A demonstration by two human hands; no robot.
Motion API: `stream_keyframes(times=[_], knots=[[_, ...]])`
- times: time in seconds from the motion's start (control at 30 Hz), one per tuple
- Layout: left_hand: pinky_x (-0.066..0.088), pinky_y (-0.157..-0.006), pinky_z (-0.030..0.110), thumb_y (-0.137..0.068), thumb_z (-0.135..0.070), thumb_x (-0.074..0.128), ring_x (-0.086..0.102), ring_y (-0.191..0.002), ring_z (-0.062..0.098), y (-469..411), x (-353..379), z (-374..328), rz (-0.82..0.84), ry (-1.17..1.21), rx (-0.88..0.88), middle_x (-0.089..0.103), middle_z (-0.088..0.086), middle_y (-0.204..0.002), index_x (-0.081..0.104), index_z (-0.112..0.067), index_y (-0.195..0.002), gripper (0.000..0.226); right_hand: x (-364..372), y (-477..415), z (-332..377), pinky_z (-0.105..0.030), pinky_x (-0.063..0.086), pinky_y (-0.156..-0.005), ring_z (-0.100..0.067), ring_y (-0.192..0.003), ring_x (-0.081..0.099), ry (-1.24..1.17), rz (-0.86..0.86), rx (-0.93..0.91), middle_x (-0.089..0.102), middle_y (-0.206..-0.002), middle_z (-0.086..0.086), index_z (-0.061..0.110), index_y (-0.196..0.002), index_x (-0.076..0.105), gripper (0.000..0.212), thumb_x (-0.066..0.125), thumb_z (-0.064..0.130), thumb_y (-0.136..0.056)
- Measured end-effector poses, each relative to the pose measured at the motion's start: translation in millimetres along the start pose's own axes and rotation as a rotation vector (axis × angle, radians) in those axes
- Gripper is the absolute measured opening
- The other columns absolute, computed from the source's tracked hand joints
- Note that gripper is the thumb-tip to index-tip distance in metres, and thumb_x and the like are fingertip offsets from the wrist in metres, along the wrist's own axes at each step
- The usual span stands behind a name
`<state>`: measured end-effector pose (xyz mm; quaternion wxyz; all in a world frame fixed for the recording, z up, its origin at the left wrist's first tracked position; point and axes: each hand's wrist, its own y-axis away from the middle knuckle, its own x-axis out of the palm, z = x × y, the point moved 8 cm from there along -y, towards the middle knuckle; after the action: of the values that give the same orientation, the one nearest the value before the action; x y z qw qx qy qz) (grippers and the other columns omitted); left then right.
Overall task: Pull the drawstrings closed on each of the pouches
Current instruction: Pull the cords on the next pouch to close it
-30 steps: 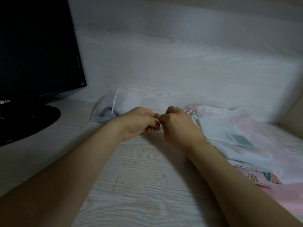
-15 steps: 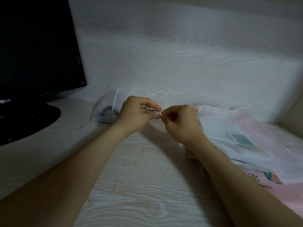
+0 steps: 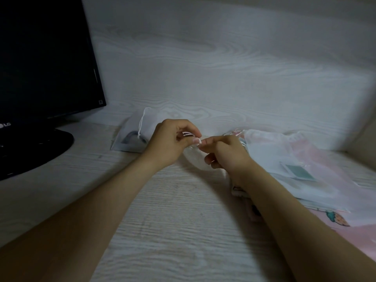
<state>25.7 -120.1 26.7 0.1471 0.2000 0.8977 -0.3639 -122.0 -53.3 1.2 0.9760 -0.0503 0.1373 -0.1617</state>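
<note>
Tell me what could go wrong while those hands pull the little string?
1. The left hand pinches a thin pink drawstring with its fingertips only; a hard tug might make it slip out or snap.
2. The sheer pouch that the right hand pinches looks flimsy, so it could tear.
3. The right forearm lies over the edge of the pouch pile; moving it may drag those pouches out of place.

Left hand point(image 3: 168, 143) and right hand point(image 3: 227, 154) pinch 1 drawstring point(image 3: 186, 134).

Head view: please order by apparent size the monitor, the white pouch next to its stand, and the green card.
1. monitor, clearly largest
2. white pouch, partly behind the left hand
3. green card
</note>
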Motion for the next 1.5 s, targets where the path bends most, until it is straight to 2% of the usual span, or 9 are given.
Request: stream_keyframes(times=[0.2,0.4,0.6,0.93,1.0,1.1,1.23,1.3,1.5], knots=[[0.061,-0.089,0.026,-0.093,0.0,0.077,0.078,-0.095,0.015,2,-2,7,0.006,0.177,-0.099,0.081,0.002,-0.098,0.076,-0.009,-0.102,0.013,10,-1,-7,-0.029,0.034,-0.056,-0.016,-0.061,0.049,-0.228,0.117,0.122,0.058,-0.079,-0.005,0.01,-0.087,0.078,0.018,0.061,0.005,-0.091],[0.062,-0.087,0.028,-0.091,0.007,0.075,0.08,-0.093,0.02,4,-1,10,0.007,0.246,-0.164,0.081,0.01,-0.094,0.073,-0.001,-0.092,0.008,13,-3,-9,-0.024,0.034,-0.052,-0.011,-0.057,0.048,-0.294,0.152,0.157,0.062,-0.07,0.0,0.009,-0.086,0.076,0.023,0.056,-0.001,-0.093],[0.062,-0.097,0.046,-0.084,-0.004,0.083,0.079,-0.093,0.022,5,0,9,-0.002,0.148,-0.167,0.081,0.006,-0.09,0.079,-0.008,-0.084,0.005,10,-9,-17,-0.024,0.035,-0.048,-0.013,-0.057,0.048,-0.294,0.12,0.162,0.056,-0.073,-0.004,0.007,-0.091,0.078,0.018,0.06,0.002,-0.091],[0.061,-0.095,0.031,-0.084,-0.011,0.087,0.076,-0.095,0.005,4,2,5,-0.021,0.043,-0.098,0.078,-0.01,-0.102,0.083,-0.022,-0.084,0.012,-1,-8,-14,-0.027,0.042,-0.054,-0.014,-0.063,0.054,-0.224,0.023,0.104,0.064,-0.073,0.0,0.008,-0.09,0.08,0.018,0.063,0.009,-0.093],[0.057,-0.091,0.029,-0.09,-0.02,0.078,0.07,-0.094,0.005,2,6,4,0.03,-0.004,-0.141,0.072,-0.011,-0.103,0.078,-0.014,-0.081,0.011,1,-7,-13,-0.027,0.043,-0.055,-0.016,-0.066,0.056,-0.199,0.032,0.097,0.067,-0.078,-0.002,0.006,-0.096,0.08,0.016,0.065,0.011,-0.093],[0.04,-0.079,0.035,-0.086,-0.033,0.055,0.053,-0.082,0.013,0,6,7,0.032,0.073,-0.293,0.057,0.003,-0.092,0.062,0.001,-0.079,0.035,-1,-7,-13,-0.027,0.045,-0.055,-0.016,-0.064,0.058,-0.179,-0.021,0.085,0.068,-0.076,-0.002,0.004,-0.096,0.079,0.014,0.067,0.01,-0.093],[0.055,-0.083,0.037,-0.098,-0.027,0.051,0.074,-0.087,0.029,1,-13,27,-0.225,0.325,-0.506,0.077,0.006,-0.078,0.07,-0.001,-0.091,0.033,-6,-6,-10,-0.029,0.046,-0.056,-0.015,-0.062,0.058,-0.132,-0.087,0.042,0.067,-0.073,-0.003,0.007,-0.089,0.078,0.013,0.067,0.009,-0.095],[0.058,-0.071,0.037,-0.1,-0.025,0.05,0.074,-0.069,0.028,2,-18,37,-0.308,0.389,-0.566,0.075,0.007,-0.069,0.069,-0.001,-0.083,0.035,-7,-6,-7,-0.028,0.046,-0.054,-0.015,-0.061,0.058,-0.092,-0.11,0.007,0.066,-0.071,-0.005,0.01,-0.084,0.078,0.016,0.067,0.009,-0.096],[0.048,-0.052,0.028,-0.097,-0.031,0.042,0.059,-0.044,0.024,19,-24,54,-0.243,0.079,-0.745,0.068,0.009,-0.053,0.067,-0.004,-0.088,0.038,-2,-3,-2,-0.022,0.046,-0.049,-0.01,-0.053,0.056,0.026,-0.096,-0.053,0.064,-0.064,-0.005,0.006,-0.087,0.078,0.013,0.069,0.009,-0.096]])
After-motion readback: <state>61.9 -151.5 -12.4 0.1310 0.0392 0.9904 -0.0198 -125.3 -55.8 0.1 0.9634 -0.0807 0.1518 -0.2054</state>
